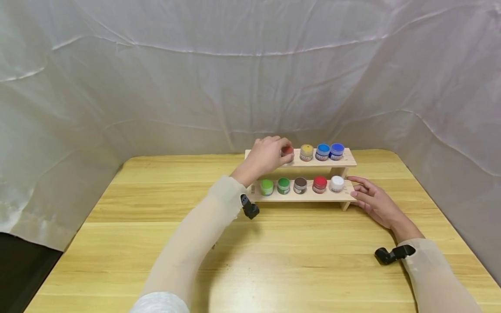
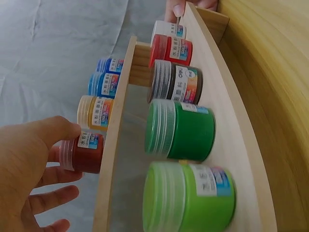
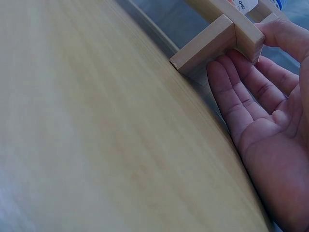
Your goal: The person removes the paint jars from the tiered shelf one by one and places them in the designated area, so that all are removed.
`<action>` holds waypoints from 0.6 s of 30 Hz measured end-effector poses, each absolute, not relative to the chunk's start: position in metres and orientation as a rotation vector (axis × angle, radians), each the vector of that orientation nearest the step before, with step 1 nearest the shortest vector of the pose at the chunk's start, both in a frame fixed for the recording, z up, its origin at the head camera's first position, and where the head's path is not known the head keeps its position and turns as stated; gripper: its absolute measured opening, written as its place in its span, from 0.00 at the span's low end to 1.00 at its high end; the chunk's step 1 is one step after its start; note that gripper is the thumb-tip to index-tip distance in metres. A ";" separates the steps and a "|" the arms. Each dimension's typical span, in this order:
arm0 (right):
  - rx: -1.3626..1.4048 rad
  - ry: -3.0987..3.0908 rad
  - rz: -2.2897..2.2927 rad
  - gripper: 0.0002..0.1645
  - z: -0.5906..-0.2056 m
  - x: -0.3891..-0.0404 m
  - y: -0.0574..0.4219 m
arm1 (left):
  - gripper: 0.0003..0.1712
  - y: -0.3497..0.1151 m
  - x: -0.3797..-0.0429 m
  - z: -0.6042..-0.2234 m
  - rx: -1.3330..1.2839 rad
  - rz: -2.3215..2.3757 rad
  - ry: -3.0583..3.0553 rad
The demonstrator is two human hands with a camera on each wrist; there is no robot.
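Note:
A two-tier wooden rack (image 1: 270, 198) stands on the table with small paint jars on both tiers. My left hand (image 1: 266, 155) reaches to the left part of the upper tier and grips a reddish-brown paint jar (image 2: 88, 153) between thumb and fingers; the jar's base is at the shelf. At the right end of the lower tier, my right hand (image 1: 376, 203) pinches the shelf end, its thumb on top and fingers underneath in the right wrist view. Beside the held jar are a yellow jar (image 1: 306, 152), a light blue jar (image 1: 322, 152) and a dark blue jar (image 1: 336, 151).
Along the lower tier sit a light green jar (image 1: 267, 187), a dark green jar (image 1: 283, 186), a brown jar (image 1: 300, 185), a red jar (image 1: 319, 184) and a white jar (image 1: 337, 184). Behind the wooden table (image 1: 297, 261) hangs a grey cloth (image 1: 195, 87).

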State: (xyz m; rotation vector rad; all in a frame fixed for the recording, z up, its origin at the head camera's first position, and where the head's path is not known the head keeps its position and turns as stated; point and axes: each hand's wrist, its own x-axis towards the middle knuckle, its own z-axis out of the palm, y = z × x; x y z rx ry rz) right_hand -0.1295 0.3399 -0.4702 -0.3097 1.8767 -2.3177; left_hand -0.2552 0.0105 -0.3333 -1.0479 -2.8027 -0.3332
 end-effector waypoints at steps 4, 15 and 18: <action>-0.307 1.889 -2.312 0.32 -0.469 -0.130 0.340 | 0.21 0.002 -0.255 -0.332 -1.082 -0.329 -2.757; -0.304 1.899 -2.312 0.30 -0.467 -0.129 0.341 | 0.18 -0.028 -0.248 -0.328 -1.130 -0.412 -2.647; -0.314 1.894 -2.318 0.30 -0.468 -0.129 0.342 | 0.18 -0.038 -0.246 -0.326 -1.141 -0.448 -2.639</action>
